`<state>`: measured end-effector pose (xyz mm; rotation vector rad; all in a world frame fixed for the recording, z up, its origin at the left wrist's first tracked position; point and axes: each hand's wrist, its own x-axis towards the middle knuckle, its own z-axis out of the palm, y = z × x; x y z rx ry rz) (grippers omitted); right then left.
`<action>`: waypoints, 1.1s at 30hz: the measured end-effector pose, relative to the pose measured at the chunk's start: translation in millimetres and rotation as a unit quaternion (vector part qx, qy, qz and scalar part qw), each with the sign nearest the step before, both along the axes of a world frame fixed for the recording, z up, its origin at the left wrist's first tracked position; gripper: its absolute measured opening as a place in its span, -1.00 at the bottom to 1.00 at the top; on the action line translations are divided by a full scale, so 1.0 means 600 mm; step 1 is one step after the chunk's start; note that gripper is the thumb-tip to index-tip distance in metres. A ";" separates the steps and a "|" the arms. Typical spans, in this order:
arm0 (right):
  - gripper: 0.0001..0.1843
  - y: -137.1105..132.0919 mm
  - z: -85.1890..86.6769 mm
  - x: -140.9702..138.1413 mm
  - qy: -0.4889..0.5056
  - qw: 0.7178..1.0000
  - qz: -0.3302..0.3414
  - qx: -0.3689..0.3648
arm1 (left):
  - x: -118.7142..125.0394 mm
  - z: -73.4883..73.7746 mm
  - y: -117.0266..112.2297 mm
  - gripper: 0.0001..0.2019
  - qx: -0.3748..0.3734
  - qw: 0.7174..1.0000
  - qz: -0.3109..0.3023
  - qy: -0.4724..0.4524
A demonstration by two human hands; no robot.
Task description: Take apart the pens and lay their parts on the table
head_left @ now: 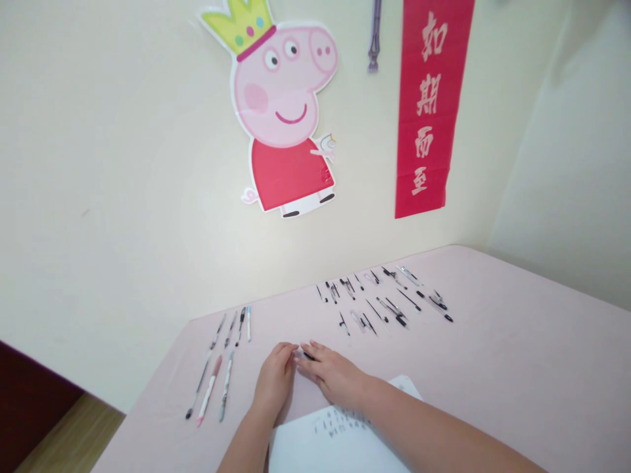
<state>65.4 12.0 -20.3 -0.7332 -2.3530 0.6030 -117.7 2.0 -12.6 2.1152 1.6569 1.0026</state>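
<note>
My left hand (277,376) and my right hand (338,376) meet low over the table, just beyond the notebook, with their fingertips almost touching. Between the fingers of my right hand shows a short black pen part (308,356); the rest of it is covered. The left fingers are bent and pressed together, and what they hold, if anything, is hidden. Under my right forearm lies an open notebook (300,443) with rows of small dark marks on its page.
Several whole pens (210,391) lie in two rows on the left of the pink-covered table (517,368). Farther back to the right, several dismantled pens (392,312) are spread in two rows of small groups. The wall (148,197) rises behind the table.
</note>
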 end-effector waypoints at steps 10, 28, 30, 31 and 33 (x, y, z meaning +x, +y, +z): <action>-0.54 -0.001 0.002 -0.005 -0.113 0.993 0.005 0.040 | -0.011 -0.014 0.007 -0.78 0.046 0.998 0.048 0.015; -0.45 0.040 -0.004 -0.049 -0.154 0.981 -0.121 -0.009 | 0.004 -0.015 0.003 -0.79 -0.011 0.995 0.054 0.077; -0.43 0.055 -0.003 -0.057 -0.159 0.978 -0.134 -0.018 | 0.006 -0.017 0.003 -0.79 -0.025 0.993 0.070 0.097; -0.42 0.065 -0.004 -0.062 -0.162 0.977 -0.138 -0.019 | 0.007 -0.017 0.003 -0.80 -0.031 0.991 0.074 0.106; -0.41 0.085 -0.005 -0.072 -0.166 0.974 -0.151 -0.024 | 0.008 -0.016 0.002 -0.83 -0.044 0.989 0.075 0.122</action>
